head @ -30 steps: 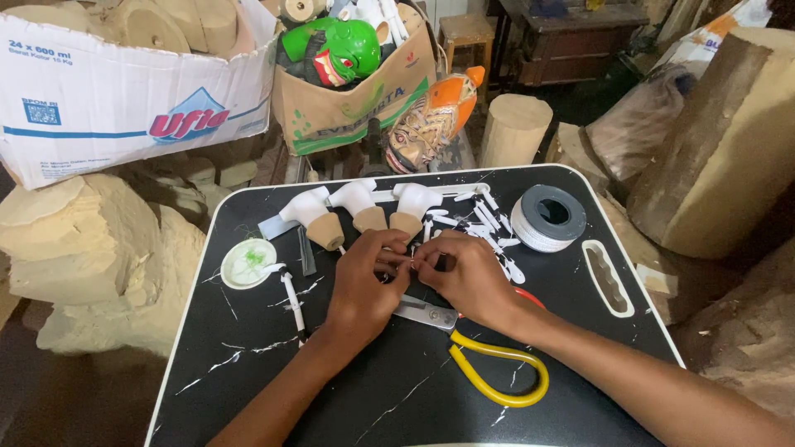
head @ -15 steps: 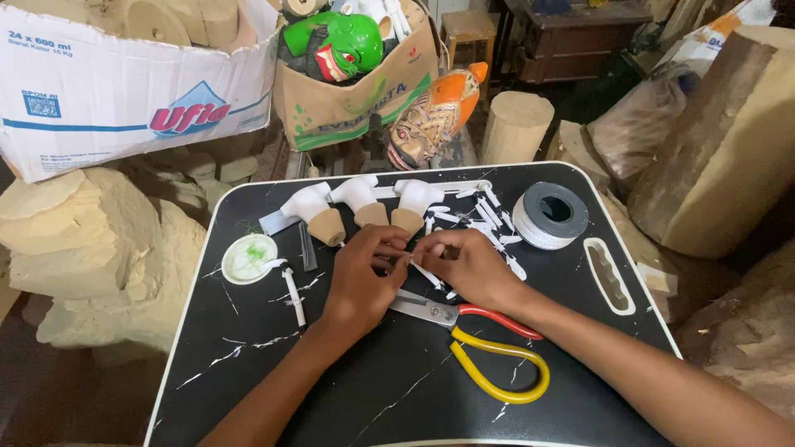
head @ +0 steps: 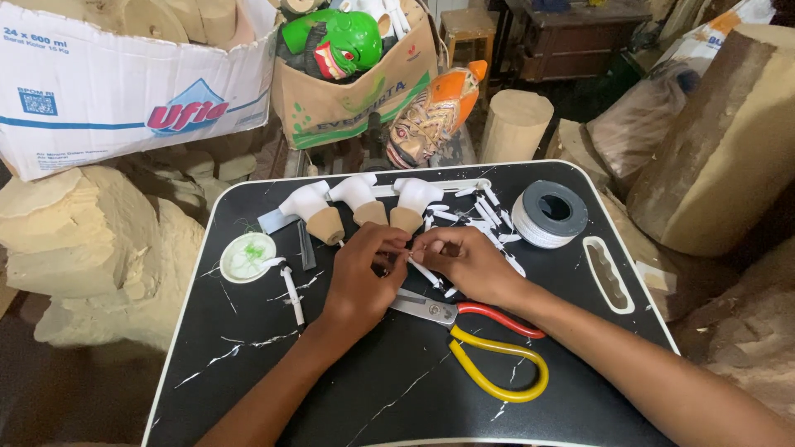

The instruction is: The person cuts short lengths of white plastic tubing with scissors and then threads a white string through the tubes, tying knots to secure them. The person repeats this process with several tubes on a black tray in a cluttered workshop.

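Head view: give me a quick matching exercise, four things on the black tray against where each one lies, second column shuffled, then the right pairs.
Things:
1. scissors
2. tape roll
3. round lid
4. white stick

Places:
A. left part of the tray, near the edge
B. between the fingertips of the left hand and right hand
C. far right part of the tray
D. just below both hands, handles pointing right

Pairs: 1-D, 2-C, 3-A, 4-B

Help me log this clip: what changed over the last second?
Little changed: the left hand and right hand stay together over a small white stick, fingertips barely shifting. The scissors, tape roll and three white-headed wooden pieces lie as before.
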